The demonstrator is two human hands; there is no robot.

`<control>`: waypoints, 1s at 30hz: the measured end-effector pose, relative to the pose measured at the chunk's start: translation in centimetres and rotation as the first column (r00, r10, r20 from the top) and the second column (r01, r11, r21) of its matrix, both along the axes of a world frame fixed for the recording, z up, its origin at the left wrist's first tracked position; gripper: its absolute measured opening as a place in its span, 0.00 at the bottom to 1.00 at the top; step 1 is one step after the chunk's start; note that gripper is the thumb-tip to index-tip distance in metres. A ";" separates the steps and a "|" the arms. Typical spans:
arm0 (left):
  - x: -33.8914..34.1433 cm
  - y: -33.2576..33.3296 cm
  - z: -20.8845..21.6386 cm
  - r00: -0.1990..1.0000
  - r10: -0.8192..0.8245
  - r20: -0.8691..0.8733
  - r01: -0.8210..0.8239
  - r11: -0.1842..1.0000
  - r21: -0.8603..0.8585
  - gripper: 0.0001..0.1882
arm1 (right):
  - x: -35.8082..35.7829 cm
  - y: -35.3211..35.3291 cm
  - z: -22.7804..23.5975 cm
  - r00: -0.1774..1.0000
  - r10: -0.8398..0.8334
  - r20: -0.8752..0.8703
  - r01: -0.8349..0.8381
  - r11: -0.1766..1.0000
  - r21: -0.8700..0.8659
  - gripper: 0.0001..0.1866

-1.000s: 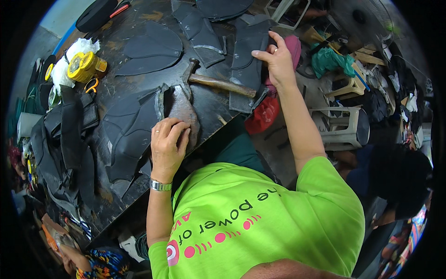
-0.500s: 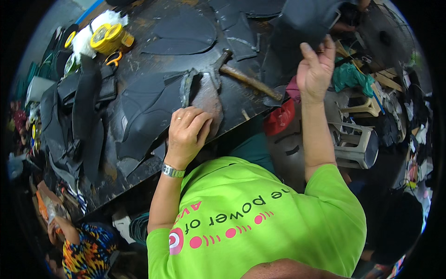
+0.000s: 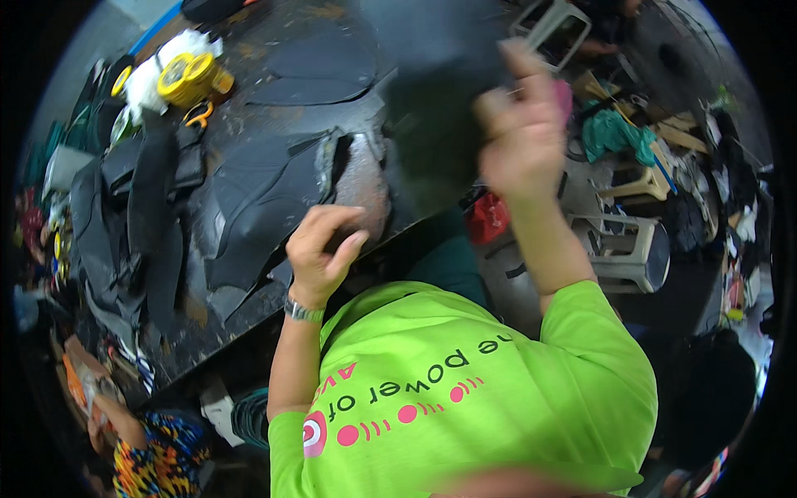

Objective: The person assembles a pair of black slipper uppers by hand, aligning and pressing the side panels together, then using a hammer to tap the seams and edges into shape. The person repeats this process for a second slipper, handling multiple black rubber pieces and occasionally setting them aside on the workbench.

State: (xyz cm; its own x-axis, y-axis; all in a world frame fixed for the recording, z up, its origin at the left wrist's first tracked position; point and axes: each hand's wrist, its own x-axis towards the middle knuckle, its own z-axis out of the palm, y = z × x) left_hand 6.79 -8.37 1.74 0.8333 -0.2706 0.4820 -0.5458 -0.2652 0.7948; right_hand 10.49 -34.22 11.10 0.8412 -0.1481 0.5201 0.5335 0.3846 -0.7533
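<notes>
A black flat panel (image 3: 440,116), blurred by motion, is gripped at its right edge by my right hand (image 3: 525,141). It hangs over the right part of the table, with the hammer hidden behind it. My left hand (image 3: 320,249) is at the table's front edge, thumb apart from its bent fingers, holding nothing. Just beyond the left hand lies a worn grey-brown slab (image 3: 363,187). Left of that slab, black cut panels (image 3: 266,187) lie stacked, with a ragged dark strip (image 3: 326,166) at their side.
Yellow tubs (image 3: 195,76), orange-handled scissors (image 3: 199,114) and more black pieces (image 3: 154,191) are on the dark table's (image 3: 241,332) left side. Plastic stools (image 3: 627,249), a green bag (image 3: 618,133) and a red bag (image 3: 487,220) are to the right. Another person's patterned sleeve (image 3: 162,448) shows lower left.
My right hand has swung left with the black panel, which now covers the hammer. The left hand's thumb has spread away from its fingers.
</notes>
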 end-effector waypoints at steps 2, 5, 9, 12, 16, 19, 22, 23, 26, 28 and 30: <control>-0.7 0.1 -0.7 0.985 -0.093 -0.148 0.049 0.959 -0.278 0.19 | -2.2 3.2 -1.7 0.998 -0.056 -0.027 0.042 0.924 -0.380 0.26; -2.3 0.7 -2.2 0.934 -0.149 -0.326 -0.044 0.855 -0.517 0.19 | -4.6 6.2 -4.6 0.895 0.272 -0.353 -0.416 0.794 -0.444 0.28; -2.0 2.6 -3.8 0.930 -0.155 -0.333 -0.034 0.866 -0.498 0.17 | -5.1 7.0 -6.8 0.911 0.286 -0.296 -0.405 0.757 -0.513 0.34; -1.7 3.3 -4.5 0.885 -0.171 -0.434 -0.103 0.836 -0.538 0.17 | -4.7 5.9 -7.1 0.907 0.263 -0.330 -0.420 0.628 -0.655 0.37; -1.6 3.2 -4.4 0.873 -0.162 -0.460 -0.096 0.868 -0.488 0.18 | -5.0 5.0 -6.9 0.899 0.235 -0.370 -0.437 0.555 -0.708 0.39; -1.5 3.2 -4.2 0.885 -0.139 -0.445 -0.067 0.907 -0.417 0.18 | -5.2 4.7 -6.9 0.856 0.246 -0.454 -0.509 0.550 -0.662 0.38; -1.4 3.4 -4.3 0.897 -0.133 -0.421 -0.035 0.929 -0.369 0.17 | -5.3 4.6 -7.2 0.865 0.239 -0.441 -0.494 0.564 -0.662 0.38; -1.4 3.5 -4.4 0.898 -0.132 -0.420 -0.035 0.929 -0.368 0.17 | -5.3 4.6 -7.4 0.870 0.234 -0.435 -0.485 0.566 -0.666 0.38; -1.6 3.6 -4.4 0.894 -0.124 -0.431 -0.043 0.932 -0.359 0.17 | -5.4 4.9 -8.0 0.878 0.223 -0.423 -0.468 0.586 -0.662 0.38; -1.6 3.4 -4.1 0.895 -0.115 -0.431 -0.054 0.931 -0.361 0.17 | -5.5 5.1 -8.4 0.904 0.215 -0.370 -0.421 0.612 -0.670 0.38; -1.6 2.8 -3.5 0.902 -0.110 -0.417 -0.060 0.926 -0.374 0.17 | -5.6 5.2 -8.8 0.932 0.193 -0.307 -0.358 0.613 -0.704 0.38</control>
